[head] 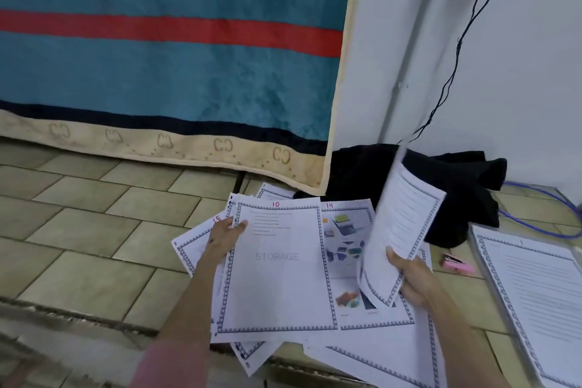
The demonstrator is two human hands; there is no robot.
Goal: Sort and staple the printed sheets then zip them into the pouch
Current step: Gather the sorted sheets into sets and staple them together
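Observation:
Several printed sheets with patterned borders lie fanned out on the tiled floor. My left hand (226,231) grips the left edge of the top sheet marked 10 (277,264), which reads STORAGE. Beside it lies a picture sheet marked 14 (346,249). My right hand (409,280) holds a lined sheet (406,224) by its lower edge, lifted and tilted upright above the pile. A pink stapler (456,263) lies on the floor to the right. Further right, a sheet (535,290) rests on what looks like a clear pouch (491,290).
A teal blanket with a red stripe (157,41) hangs behind the pile. Black cloth (453,198) is bunched against the white wall. A blue cable (541,224) loops on the floor at right, and a black cord (456,57) runs down the wall.

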